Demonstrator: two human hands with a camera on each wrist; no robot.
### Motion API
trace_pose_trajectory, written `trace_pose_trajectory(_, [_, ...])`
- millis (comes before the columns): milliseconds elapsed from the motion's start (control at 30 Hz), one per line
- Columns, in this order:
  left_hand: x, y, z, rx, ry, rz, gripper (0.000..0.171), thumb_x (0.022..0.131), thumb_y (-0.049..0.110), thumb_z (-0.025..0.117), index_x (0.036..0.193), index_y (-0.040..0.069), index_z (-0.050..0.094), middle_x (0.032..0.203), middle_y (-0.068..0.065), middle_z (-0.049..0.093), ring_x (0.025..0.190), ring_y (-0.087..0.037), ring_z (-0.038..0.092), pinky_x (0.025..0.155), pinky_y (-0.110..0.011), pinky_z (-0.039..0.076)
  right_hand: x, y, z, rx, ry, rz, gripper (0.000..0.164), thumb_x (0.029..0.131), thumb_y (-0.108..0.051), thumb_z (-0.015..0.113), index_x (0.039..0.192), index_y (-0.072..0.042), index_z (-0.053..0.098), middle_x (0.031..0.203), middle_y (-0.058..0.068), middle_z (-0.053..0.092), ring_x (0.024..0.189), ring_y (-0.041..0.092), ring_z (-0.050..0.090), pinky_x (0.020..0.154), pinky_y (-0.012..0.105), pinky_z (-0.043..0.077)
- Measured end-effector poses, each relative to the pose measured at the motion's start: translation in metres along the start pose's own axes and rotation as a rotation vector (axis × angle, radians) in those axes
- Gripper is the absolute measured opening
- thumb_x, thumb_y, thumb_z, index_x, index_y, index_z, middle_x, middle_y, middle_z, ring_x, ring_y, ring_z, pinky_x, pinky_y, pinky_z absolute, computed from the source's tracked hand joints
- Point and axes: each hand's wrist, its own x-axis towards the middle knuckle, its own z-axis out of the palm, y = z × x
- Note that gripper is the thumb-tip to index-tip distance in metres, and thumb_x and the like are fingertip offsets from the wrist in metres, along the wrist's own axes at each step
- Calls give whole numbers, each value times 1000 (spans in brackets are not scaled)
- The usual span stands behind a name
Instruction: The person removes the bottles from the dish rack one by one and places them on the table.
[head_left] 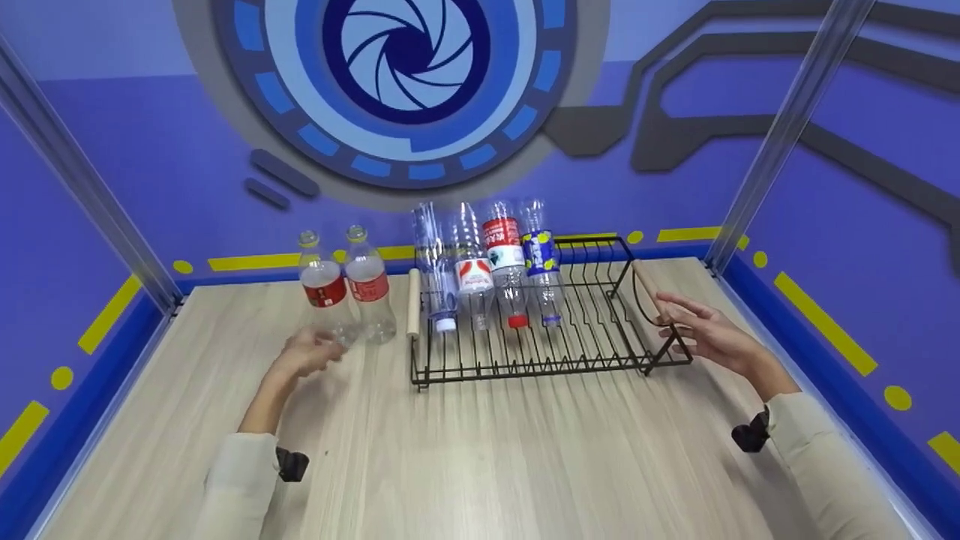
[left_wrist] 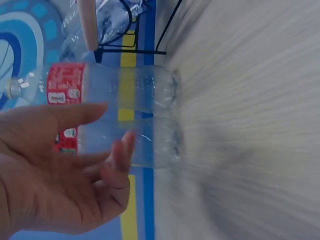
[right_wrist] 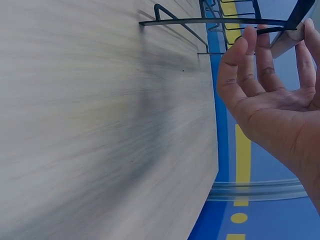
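My left hand [head_left: 307,352] is beside the base of two clear plastic bottles with red labels, its fingers loosely bent and nothing in them. The left one [head_left: 325,294] and the right one [head_left: 369,286] stand upright, side by side, left of a black wire rack [head_left: 525,367]. At the rack's right end, my right hand [head_left: 709,334] holds the wooden handle [head_left: 646,285] near its front, thumb and fingers about it. In the right wrist view the fingers [right_wrist: 265,70] bend around the handle end and wire.
Several clear bottles lean neck-down in the rack's left half: one unlabelled with a white cap [head_left: 445,325], one with a white-and-red label [head_left: 474,275], one red-capped [head_left: 517,321], one blue-labelled [head_left: 540,253]. Blue panel walls [head_left: 112,187] enclose the wooden table [head_left: 480,465].
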Motion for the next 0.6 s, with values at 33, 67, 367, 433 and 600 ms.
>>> trace_pose_trajectory(33, [-3, 3, 4, 8, -32, 27, 55, 103, 27, 56, 144, -8, 43, 128, -28, 62, 117, -39, 58, 98, -50, 48, 1, 0, 0, 3, 2, 0, 47, 112, -23, 41, 159, -23, 37, 130, 2, 62, 112, 14, 63, 94, 40, 52])
trace_pose_trajectory(67, [-6, 6, 9, 15, -58, 69, 52, 103, 27, 56, 141, -8, 48, 123, -26, 65, 112, -37, 61, 95, -48, 50, 1, 0, 1, 3, 3, 0, 47, 112, -22, 41, 158, -23, 37, 130, 2, 62, 112, 14, 63, 93, 40, 52])
trace_pose_trajectory(367, [1, 39, 56, -117, -172, 407, 76, 98, 34, 69, 160, 14, 31, 134, -20, 56, 110, -30, 62, 85, -38, 54, 3, -2, 2, -24, 35, 13, 48, 111, -26, 43, 159, -23, 37, 130, 2, 63, 112, 15, 62, 95, 42, 52])
trace_pose_trajectory(433, [2, 40, 62, -126, -210, 425, 86, 94, 34, 75, 162, 19, 26, 142, -20, 53, 115, -31, 59, 89, -41, 53, 4, -2, 3, -30, 42, 20, 48, 111, -27, 44, 158, -23, 37, 130, 2, 64, 112, 15, 62, 95, 42, 52])
trace_pose_trajectory(600, [8, 36, 67, -187, -306, 428, 92, 91, 28, 78, 163, 23, 21, 151, -24, 47, 119, -33, 57, 94, -49, 53, 2, -2, 3, -43, 58, 27, 49, 111, -27, 45, 159, -22, 36, 128, 0, 65, 112, 17, 62, 93, 41, 52])
